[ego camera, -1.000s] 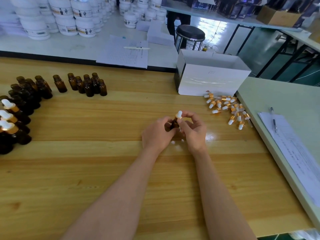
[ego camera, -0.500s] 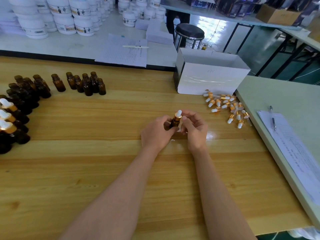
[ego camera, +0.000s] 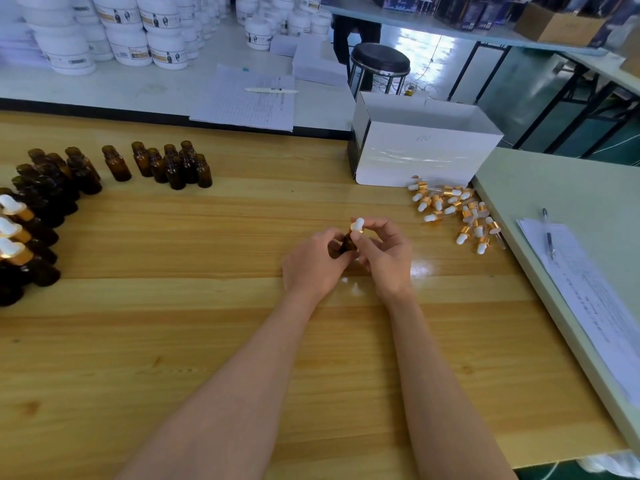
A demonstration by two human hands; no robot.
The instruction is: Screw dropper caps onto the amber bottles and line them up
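Note:
Above the middle of the wooden table point(ego camera: 207, 341), my left hand point(ego camera: 317, 268) grips a small amber bottle point(ego camera: 347, 243), tilted slightly. My right hand point(ego camera: 386, 256) pinches the gold-and-white dropper cap point(ego camera: 357, 225) that sits on the bottle's neck. Several uncapped amber bottles point(ego camera: 173, 166) stand at the back left. Three capped bottles point(ego camera: 15, 233) stand in a column at the far left edge. A loose pile of dropper caps point(ego camera: 457, 213) lies to the right of my hands.
An open white box point(ego camera: 422, 157) stands behind the cap pile. A pale green table point(ego camera: 568, 202) adjoins on the right with papers point(ego camera: 595, 299) and a pen point(ego camera: 549, 233). Behind are white jars point(ego camera: 131, 32), a notepad point(ego camera: 247, 98) and a black stool point(ego camera: 379, 62).
My hands stay in the same spot with the bottle. My right fingers have shifted round the cap, and the view has tilted slightly.

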